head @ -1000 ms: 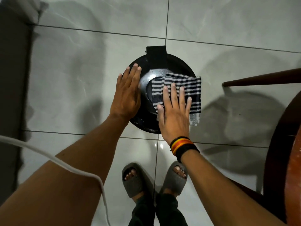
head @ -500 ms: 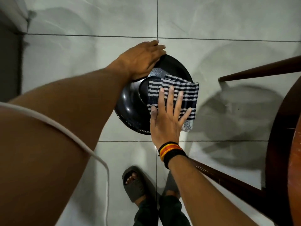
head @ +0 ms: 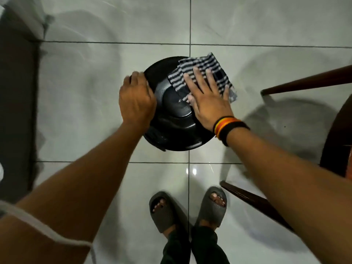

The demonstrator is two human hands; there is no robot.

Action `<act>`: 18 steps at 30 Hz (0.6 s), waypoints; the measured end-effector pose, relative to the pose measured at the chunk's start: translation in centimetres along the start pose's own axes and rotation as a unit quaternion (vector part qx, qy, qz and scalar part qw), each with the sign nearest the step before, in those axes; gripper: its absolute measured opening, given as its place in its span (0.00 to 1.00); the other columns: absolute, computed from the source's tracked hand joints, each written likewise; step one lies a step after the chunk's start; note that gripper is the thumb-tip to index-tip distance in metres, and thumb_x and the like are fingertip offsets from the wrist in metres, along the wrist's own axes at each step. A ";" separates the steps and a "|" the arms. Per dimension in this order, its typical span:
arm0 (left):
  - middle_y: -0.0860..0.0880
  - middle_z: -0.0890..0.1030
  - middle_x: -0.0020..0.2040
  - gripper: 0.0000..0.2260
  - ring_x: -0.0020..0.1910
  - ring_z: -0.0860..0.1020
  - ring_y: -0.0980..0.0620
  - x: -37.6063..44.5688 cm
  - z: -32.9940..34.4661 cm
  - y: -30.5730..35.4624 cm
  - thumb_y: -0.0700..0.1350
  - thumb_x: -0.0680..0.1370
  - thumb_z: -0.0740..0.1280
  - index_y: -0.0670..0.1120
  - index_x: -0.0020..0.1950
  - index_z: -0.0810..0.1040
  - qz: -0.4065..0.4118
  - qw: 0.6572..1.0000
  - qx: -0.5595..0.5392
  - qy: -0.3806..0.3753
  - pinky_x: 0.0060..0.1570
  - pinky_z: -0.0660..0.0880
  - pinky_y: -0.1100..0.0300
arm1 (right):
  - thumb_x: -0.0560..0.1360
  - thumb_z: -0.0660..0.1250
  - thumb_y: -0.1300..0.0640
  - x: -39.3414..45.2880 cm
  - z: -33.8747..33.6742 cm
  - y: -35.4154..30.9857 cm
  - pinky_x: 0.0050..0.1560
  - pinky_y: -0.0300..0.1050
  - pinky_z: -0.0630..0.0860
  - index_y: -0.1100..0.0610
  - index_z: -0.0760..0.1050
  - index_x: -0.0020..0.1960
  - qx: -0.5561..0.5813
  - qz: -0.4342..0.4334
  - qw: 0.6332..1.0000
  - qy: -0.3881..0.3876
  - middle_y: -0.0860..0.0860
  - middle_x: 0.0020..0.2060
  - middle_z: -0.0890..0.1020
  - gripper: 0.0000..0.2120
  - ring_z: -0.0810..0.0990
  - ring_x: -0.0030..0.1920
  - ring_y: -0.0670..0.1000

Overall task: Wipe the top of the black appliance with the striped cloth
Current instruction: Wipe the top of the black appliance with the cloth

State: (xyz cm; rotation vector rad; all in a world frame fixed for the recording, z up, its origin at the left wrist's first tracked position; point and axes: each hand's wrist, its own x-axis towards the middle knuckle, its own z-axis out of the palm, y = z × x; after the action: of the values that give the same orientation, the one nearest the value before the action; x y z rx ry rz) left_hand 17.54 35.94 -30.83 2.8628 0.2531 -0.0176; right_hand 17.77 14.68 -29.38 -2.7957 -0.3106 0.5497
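The round black appliance stands on the pale tiled floor in front of my feet. The black-and-white striped cloth lies over its far right part and hangs past the rim. My right hand presses flat on the cloth with fingers spread, a striped wristband at the wrist. My left hand curls around the appliance's left edge and grips it. The hands hide part of the lid.
Dark wooden chair legs reach in from the right, another leg near my right foot. A dark strip runs along the left. My grey slippers stand just behind the appliance.
My left hand moved from the appliance's far edge to its left side. The right hand and the cloth slid farther away and to the right, and the appliance seems turned around.
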 end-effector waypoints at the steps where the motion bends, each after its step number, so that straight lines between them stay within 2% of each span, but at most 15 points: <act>1: 0.38 0.81 0.63 0.19 0.61 0.78 0.36 -1.4 -0.1 0.0 0.44 0.84 0.54 0.38 0.69 0.76 -0.047 0.999 -0.009 0.006 0.59 0.76 0.43 | 0.86 0.48 0.48 1.1 -0.6 -0.2 0.75 0.79 0.48 0.40 0.43 0.83 -0.004 -0.012 1.000 -0.011 0.43 0.83 0.42 0.27 0.39 0.83 0.54; 5: 0.41 0.76 0.69 0.20 0.68 0.74 0.39 -7.3 -0.3 1.3 0.43 0.85 0.53 0.39 0.76 0.69 -0.192 0.979 -0.058 -0.017 0.64 0.77 0.44 | 0.86 0.48 0.48 3.6 -0.8 -2.3 0.76 0.76 0.45 0.43 0.41 0.83 -0.020 -0.022 0.999 -0.027 0.45 0.84 0.41 0.28 0.39 0.83 0.54; 9: 0.39 0.68 0.78 0.22 0.77 0.67 0.37 -11.8 -0.1 2.8 0.44 0.87 0.52 0.39 0.81 0.60 -0.284 0.954 -0.084 -0.038 0.71 0.74 0.41 | 0.86 0.50 0.50 1.9 1.0 -4.1 0.79 0.69 0.49 0.50 0.45 0.84 -0.032 -0.024 0.999 0.020 0.46 0.84 0.48 0.29 0.45 0.84 0.52; 12: 0.39 0.63 0.83 0.24 0.82 0.61 0.37 -12.2 -0.3 3.1 0.43 0.88 0.53 0.39 0.84 0.55 -0.275 0.956 -0.087 -0.062 0.77 0.69 0.41 | 0.84 0.50 0.51 -2.2 2.5 -3.5 0.80 0.65 0.49 0.54 0.48 0.84 -0.007 0.028 0.998 0.061 0.48 0.84 0.50 0.29 0.47 0.84 0.54; 15: 0.38 0.60 0.84 0.26 0.84 0.59 0.39 -11.5 0.1 3.3 0.43 0.88 0.53 0.38 0.85 0.53 -0.270 0.957 -0.078 -0.073 0.81 0.62 0.46 | 0.84 0.44 0.48 -7.9 4.2 -2.9 0.81 0.65 0.48 0.54 0.47 0.84 0.021 0.095 0.992 0.079 0.49 0.84 0.50 0.29 0.46 0.84 0.54; 18: 0.38 0.59 0.84 0.28 0.84 0.59 0.40 -11.0 0.3 3.9 0.45 0.87 0.55 0.38 0.85 0.51 -0.277 0.953 -0.080 -0.089 0.82 0.60 0.47 | 0.85 0.49 0.50 -14.1 6.5 -4.0 0.80 0.67 0.45 0.53 0.47 0.84 0.012 0.097 0.993 0.071 0.50 0.84 0.49 0.29 0.44 0.84 0.55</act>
State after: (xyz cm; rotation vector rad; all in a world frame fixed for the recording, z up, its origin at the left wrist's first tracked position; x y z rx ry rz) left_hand 7.34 30.29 -29.69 2.5150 0.9593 -0.3425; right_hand 1.82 16.23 -29.22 -2.8401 -0.0012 0.3908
